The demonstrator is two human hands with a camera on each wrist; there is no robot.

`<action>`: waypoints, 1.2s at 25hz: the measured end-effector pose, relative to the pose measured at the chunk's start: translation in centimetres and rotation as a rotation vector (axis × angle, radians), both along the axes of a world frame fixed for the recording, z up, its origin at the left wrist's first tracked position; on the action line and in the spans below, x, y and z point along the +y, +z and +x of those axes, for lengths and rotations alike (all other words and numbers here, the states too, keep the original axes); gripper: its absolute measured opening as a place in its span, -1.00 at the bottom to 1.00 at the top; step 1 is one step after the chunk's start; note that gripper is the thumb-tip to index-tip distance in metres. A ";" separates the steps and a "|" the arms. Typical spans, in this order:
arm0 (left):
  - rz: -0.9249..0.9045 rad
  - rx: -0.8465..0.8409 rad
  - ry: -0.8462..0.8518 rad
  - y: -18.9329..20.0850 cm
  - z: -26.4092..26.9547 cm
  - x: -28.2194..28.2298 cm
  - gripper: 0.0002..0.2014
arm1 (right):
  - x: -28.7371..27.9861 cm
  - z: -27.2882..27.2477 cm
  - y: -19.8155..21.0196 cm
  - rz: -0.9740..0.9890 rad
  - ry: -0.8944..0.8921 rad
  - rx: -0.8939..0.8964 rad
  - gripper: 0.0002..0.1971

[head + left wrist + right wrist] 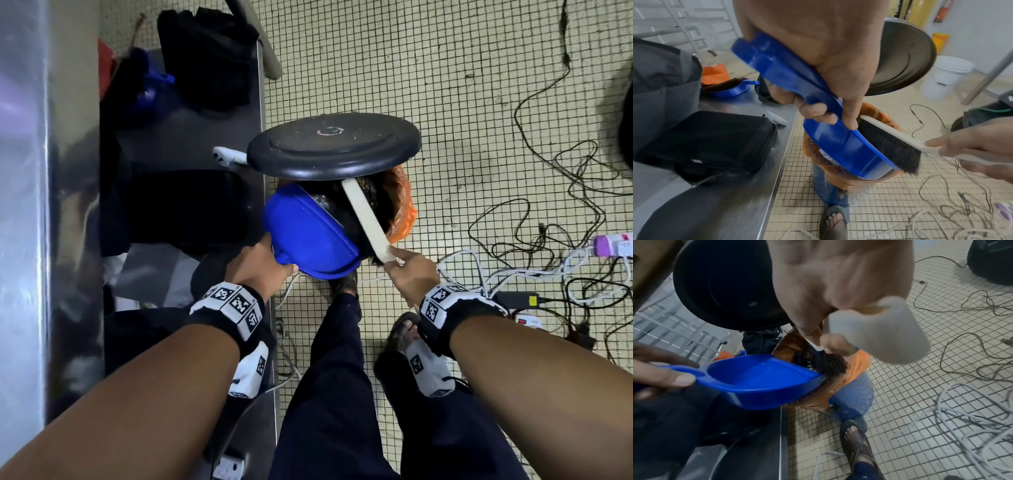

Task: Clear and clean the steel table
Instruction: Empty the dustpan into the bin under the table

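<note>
From the head camera, the left hand [262, 263] has its grip curled round the handle of a blue dustpan [308, 233] tipped over an orange-lined pedal bin [400, 202] with its black lid [334, 145] raised, just beside the steel surface [262, 102], while the right hand [411, 274] has its grip closed on the pale handle of a hand brush [366, 219]. The left wrist camera shows fingers [813, 112] wrapped about the dustpan's handle and the brush's black bristles [892, 146] against the pan's lip, over the bin. The right wrist camera shows the brush handle [875, 331] clasped in the right hand's grip, bristles at the dustpan's mouth.
</note>
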State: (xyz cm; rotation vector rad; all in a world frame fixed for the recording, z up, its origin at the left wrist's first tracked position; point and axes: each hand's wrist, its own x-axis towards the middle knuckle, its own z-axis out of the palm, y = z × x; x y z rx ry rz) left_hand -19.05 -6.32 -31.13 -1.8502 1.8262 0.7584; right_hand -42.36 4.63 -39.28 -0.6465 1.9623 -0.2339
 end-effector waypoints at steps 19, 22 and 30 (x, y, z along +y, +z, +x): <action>-0.011 0.019 0.015 -0.6 0.7 1.0 -0.56 | -1.7 -0.9 1.4 -0.055 0.026 -0.108 -0.56; -0.016 -0.002 0.007 -0.6 0.9 1.2 -0.54 | -1.4 -0.2 1.5 -0.043 0.141 -0.150 -0.57; -0.004 0.073 0.049 1.8 0.8 2.2 -0.51 | -0.9 -4.2 4.9 0.053 0.006 0.014 -0.58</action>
